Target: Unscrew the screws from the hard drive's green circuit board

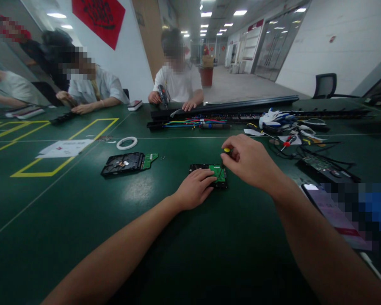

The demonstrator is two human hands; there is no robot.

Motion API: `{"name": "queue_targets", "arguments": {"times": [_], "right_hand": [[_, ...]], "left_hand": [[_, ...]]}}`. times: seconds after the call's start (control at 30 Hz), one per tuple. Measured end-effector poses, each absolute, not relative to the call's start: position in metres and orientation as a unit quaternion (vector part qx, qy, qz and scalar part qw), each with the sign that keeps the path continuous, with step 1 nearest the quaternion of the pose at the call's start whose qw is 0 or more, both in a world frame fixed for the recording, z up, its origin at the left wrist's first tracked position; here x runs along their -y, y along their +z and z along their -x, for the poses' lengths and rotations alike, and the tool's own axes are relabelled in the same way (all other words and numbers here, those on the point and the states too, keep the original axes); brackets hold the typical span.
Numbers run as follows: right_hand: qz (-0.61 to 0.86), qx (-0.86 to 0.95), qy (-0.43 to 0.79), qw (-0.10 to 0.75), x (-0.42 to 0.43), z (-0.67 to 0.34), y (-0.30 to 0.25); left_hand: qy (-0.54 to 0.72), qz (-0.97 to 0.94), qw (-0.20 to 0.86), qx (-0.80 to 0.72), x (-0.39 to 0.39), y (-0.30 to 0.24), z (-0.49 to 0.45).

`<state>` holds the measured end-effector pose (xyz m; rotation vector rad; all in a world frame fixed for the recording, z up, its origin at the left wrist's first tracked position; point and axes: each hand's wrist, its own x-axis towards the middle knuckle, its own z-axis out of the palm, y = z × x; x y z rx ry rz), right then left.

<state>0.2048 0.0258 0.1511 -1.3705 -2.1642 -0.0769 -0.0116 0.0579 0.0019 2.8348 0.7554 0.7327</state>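
Two bare forearms, the left forearm [123, 243] and the right forearm [307, 228], extend from the lower edge over a dark green surface [165, 262]. The left grip [195, 189] lies across a black drive [222, 185], fingers resting on its upper face; whether they also clasp its sides cannot be told. The drive lies flat at the middle of the surface, its green circuit board [219, 173] uppermost. The right grip [252, 163] is closed around a yellow-topped screwdriver [227, 150], held upright with its shaft pointing down over the board; contact at the tip is too small to confirm. To the left lies a second drive [122, 164], with a green board [150, 160] projecting from its right end and tiny parts [163, 158] just beside it. Beyond it lie a white ring [127, 143] and a paper sheet [65, 148]. To the right are white-and-blue gloves [276, 120], a red-handled tool [288, 141] and a black unit [328, 165]. Across the surface, a co-worker [179, 84] holds a power driver [162, 95].
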Motion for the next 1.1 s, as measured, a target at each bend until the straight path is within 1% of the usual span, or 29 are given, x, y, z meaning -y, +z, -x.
{"name": "queue_targets", "arguments": {"times": [0.5,0.7,0.87,1.1], "right_hand": [[0.478,0.833,0.004,0.279,-0.0260,-0.2053,0.1531],[0.505,0.817,-0.013,0.279,-0.0258,-0.2058,0.1494],[0.515,0.800,-0.035,0.305,-0.0269,-0.2048,0.1468],[0.484,0.823,-0.010,0.297,-0.0249,-0.2051,0.1509]], "left_hand": [[0.243,-0.936,0.049,-0.250,-0.0585,0.0003,0.0113],[0.243,-0.935,0.055,-0.251,-0.0576,0.0017,0.0116],[0.244,-0.935,0.058,-0.252,-0.0576,0.0016,0.0113],[0.250,-0.934,0.052,-0.249,-0.0578,0.0007,0.0118]]}}
